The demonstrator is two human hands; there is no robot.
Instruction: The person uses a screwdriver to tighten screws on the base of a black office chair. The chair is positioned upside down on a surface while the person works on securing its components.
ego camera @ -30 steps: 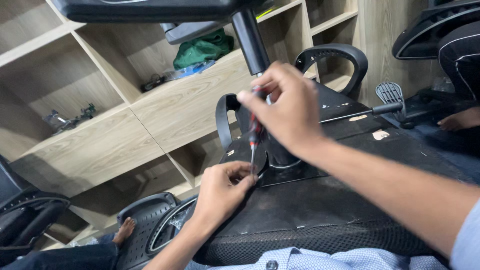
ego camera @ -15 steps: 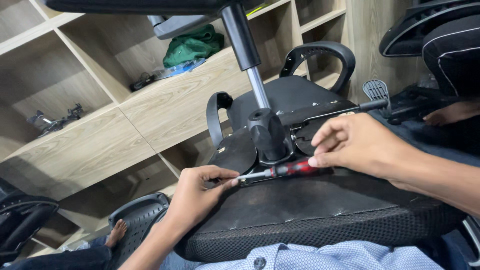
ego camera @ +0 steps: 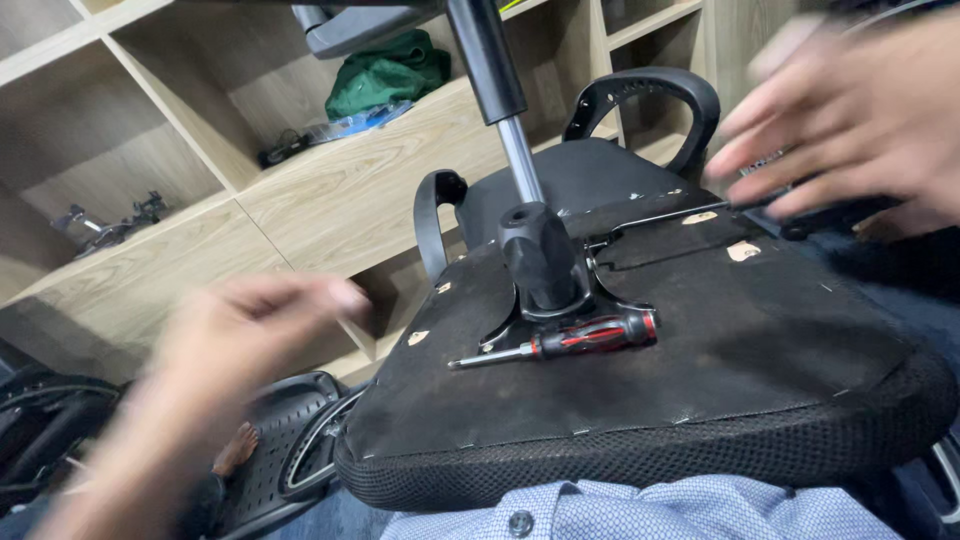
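Head view: screwdriver set down on the upturned chair seat, both hands off it.

A red-and-black screwdriver (ego camera: 570,340) lies loose on the black underside of the seat (ego camera: 760,350), just beside the mechanism plate and gas-lift column (ego camera: 535,250). Left hand (ego camera: 235,350) and right hand (ego camera: 850,110) are blurred, spread well apart, fingers open and holding nothing. Judging by that, the tool work is paused; whether the plate's screws are all seated cannot be told.
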